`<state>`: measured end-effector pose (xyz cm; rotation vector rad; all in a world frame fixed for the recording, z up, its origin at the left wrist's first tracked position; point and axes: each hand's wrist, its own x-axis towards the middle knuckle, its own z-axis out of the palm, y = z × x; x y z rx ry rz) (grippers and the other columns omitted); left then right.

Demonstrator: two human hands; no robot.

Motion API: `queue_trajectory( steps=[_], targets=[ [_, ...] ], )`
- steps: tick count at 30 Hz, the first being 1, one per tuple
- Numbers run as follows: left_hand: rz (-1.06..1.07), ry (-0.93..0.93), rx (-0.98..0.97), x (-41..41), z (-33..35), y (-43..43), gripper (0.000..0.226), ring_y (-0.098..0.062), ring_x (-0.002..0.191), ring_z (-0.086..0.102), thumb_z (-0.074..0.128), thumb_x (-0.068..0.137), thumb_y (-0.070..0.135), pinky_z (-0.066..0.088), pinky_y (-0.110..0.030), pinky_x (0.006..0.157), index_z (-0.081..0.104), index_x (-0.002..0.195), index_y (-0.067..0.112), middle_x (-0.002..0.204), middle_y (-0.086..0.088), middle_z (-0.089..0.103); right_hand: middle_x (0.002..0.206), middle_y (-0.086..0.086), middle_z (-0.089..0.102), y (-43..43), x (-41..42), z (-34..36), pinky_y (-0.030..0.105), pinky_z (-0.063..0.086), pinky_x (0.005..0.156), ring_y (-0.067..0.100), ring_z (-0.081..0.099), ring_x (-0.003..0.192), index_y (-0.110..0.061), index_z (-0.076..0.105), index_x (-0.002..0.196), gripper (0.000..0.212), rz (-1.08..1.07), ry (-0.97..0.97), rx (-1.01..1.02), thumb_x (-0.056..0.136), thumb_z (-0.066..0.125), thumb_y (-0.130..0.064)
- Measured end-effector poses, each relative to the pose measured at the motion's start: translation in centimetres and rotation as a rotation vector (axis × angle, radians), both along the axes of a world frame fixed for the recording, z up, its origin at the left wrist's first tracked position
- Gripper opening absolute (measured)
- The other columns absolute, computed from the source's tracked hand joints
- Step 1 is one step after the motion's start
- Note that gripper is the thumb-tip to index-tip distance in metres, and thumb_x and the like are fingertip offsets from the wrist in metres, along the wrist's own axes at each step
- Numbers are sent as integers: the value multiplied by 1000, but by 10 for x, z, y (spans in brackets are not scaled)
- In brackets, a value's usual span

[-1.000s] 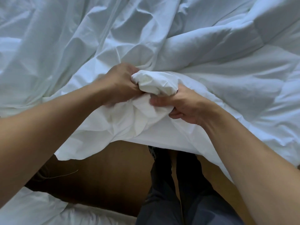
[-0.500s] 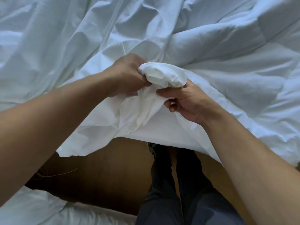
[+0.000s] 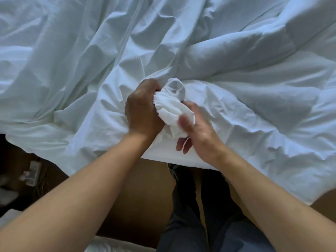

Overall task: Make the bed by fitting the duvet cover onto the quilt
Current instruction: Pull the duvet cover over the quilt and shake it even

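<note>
The fingers of the left hand were curled tight round a gathered wad of white cloth, the bunched corner of the duvet cover, with the knuckles turned away from the camera and the fingertips hidden in the folds. The right hand lay against the other side of the same bunch; its thumb, blurred, pressed on the wad while two fingertips curled out beneath it, so it too gripped the cloth, though how firmly could not be told. A rounded knob of fabric stood up just above the two hands. From there the duvet cover spread outward in deep creases over the whole bed, its near edge hanging over the side. To the right the cloth looked thicker and padded, which may have been the quilt under or inside it; which could not be told. Both bare forearms reached in from the bottom corners. Below the edge showed a brown floor and the person's dark trouser legs, and a blurred power strip lay at the left.
</note>
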<state>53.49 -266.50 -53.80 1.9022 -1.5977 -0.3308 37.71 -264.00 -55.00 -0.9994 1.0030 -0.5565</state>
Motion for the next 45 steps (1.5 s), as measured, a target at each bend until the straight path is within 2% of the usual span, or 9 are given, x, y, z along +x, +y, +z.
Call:
queue_trajectory(
  steps=[2,6,9,12,19,24,29,35,45],
  targets=[
    [-71,-44,-48,-1,1,2,13,-21,57,43,64,78,5,38,-37,49,56,69,1,66,-6,53,99,15,72,-9,-4,5,30,49,46,32,68,62,-36,54,130,79,-105,-270,337,73,40,-90],
    [-104,-98,-96,-3,6,3,10,-31,59,55,67,79,1,46,-43,49,60,72,-1,75,-13,61,83,4,69,-14,6,4,25,38,38,20,61,54,-23,65,102,33,-221,-74,216,94,59,-54],
    [-42,0,-62,-9,20,6,19,-19,101,61,64,85,0,50,-25,74,67,103,0,121,-15,63,81,4,63,-4,12,-3,26,38,42,17,55,58,-17,65,99,20,-303,-20,167,100,58,-36],
    [-62,193,116,-14,39,30,58,-17,133,49,63,86,-3,50,-19,93,48,140,12,158,-8,28,79,5,61,1,9,-10,29,42,49,17,54,64,-17,58,88,23,-433,97,143,98,59,-38],
    [431,1229,669,-34,56,46,54,-19,106,73,83,80,39,54,-44,97,68,125,14,112,-4,76,70,-16,61,13,20,-10,17,45,58,1,57,62,-28,59,85,14,-439,160,-168,96,64,-35],
    [487,1243,597,-38,46,19,28,-34,99,74,70,93,11,57,-52,94,68,117,-2,107,-21,74,84,2,67,17,15,-14,41,55,70,22,65,79,-21,60,93,16,-402,168,-136,93,66,-35],
    [384,1318,648,-31,43,20,23,-39,106,70,57,102,14,54,-53,100,66,115,-2,113,-25,72,85,-14,69,12,5,-11,16,48,54,2,64,73,-35,63,92,2,-331,26,-5,94,64,-35],
    [289,1368,674,-34,40,19,28,-38,112,68,57,101,10,53,-53,100,59,127,-1,121,-24,69,93,-12,70,16,-9,-5,36,56,57,14,69,75,-38,61,105,31,-369,332,-266,88,58,-64],
    [286,1358,661,-40,40,17,32,-34,109,70,63,97,4,57,-48,96,58,127,-4,119,-22,70,83,-6,71,9,-19,-5,22,48,60,11,66,71,-20,69,86,12,-494,137,32,90,73,-8]
  ],
)
